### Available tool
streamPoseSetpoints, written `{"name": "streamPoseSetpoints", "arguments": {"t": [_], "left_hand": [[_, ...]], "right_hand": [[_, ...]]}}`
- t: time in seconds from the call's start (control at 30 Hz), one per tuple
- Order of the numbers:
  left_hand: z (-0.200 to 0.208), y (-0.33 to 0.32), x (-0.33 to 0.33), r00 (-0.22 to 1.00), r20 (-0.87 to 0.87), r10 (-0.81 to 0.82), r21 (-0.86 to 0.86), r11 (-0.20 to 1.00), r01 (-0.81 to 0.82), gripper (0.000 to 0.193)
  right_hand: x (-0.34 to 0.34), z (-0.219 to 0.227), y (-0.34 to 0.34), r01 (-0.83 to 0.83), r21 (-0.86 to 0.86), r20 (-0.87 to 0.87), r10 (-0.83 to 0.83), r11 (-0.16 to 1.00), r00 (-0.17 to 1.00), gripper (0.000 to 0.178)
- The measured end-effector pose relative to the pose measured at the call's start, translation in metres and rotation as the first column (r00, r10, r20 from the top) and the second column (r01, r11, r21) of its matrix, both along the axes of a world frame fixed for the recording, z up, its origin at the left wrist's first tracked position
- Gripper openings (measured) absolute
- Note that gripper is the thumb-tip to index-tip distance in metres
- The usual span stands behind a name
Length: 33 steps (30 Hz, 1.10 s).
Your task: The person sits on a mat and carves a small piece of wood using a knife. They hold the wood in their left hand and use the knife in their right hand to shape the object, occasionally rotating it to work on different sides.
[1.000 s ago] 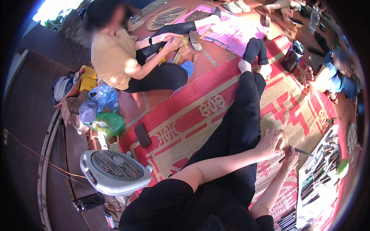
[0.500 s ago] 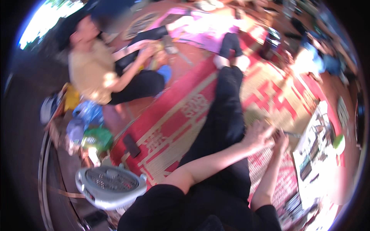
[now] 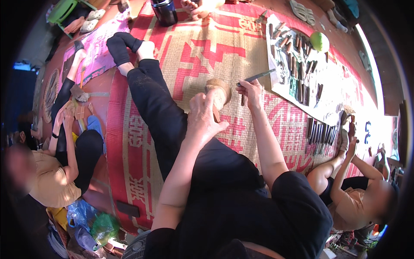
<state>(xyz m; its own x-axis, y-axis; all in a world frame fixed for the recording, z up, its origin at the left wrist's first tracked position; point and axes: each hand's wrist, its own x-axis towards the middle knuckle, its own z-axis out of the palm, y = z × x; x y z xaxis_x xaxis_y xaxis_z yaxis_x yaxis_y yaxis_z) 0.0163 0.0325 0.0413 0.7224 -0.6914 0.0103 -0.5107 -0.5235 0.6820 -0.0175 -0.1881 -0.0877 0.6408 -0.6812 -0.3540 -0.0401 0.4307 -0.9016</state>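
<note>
My left hand (image 3: 202, 115) is closed about a small reddish-brown wooden piece (image 3: 216, 114), which shows between thumb and fingers. Its fingertips reach a round, pale wooden block (image 3: 219, 90) on the mat by my leg; whether the two wooden parts are joined, I cannot tell. To the right of the block, my right hand (image 3: 251, 92) grips a slim dark metal tool (image 3: 261, 75). The tool's narrow end points up and right, toward the white sheet. A short brown bit below those fingers is too small to name.
Several wood-handled carving tools (image 3: 295, 64) lie on a white sheet (image 3: 276, 82) at the right, beside a green round fruit (image 3: 319, 42). A row of dark tools (image 3: 321, 133) is nearer. People sit at left (image 3: 56, 172) and right (image 3: 349, 198). A dark jar (image 3: 164, 12) stands ahead.
My view has swung to the right, bringing the tool sheet and a person at right into fuller sight. My hands, close together before, are now apart, and the dark tool is raised.
</note>
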Motion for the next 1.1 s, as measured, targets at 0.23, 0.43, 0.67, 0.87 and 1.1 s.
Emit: {"name": "streamPoseSetpoints", "arguments": {"t": [0.23, 0.43, 0.67, 0.87, 1.1], "left_hand": [[0.001, -0.004, 0.002, 0.997, -0.010, 0.079, 0.031, 0.996, -0.079, 0.090], [-0.002, -0.006, 0.001, 0.997, 0.028, 0.070, 0.028, 0.997, -0.071, 0.090], [-0.006, -0.006, 0.001, 0.998, 0.047, 0.045, 0.034, 0.998, -0.047, 0.093], [-0.006, -0.003, 0.001, 0.999, 0.051, 0.011, 0.024, 1.000, -0.012, 0.095], [-0.007, -0.006, -0.001, 0.993, 0.117, 0.027, 0.053, 0.998, -0.034, 0.086]], "right_hand": [[0.003, -0.003, 0.006, -0.065, 0.015, 0.015, 0.065, 0.998, 0.998, 0.010], [0.014, -0.003, 0.005, -0.113, -0.040, 0.029, 0.114, 0.993, 0.993, 0.010], [0.025, -0.003, 0.019, -0.179, -0.058, -0.061, 0.176, 0.982, 0.983, 0.012], [0.024, -0.006, 0.017, -0.240, -0.052, -0.018, 0.239, 0.969, 0.971, 0.014], [0.029, -0.004, 0.017, -0.243, -0.131, -0.107, 0.230, 0.961, 0.967, 0.011]]}}
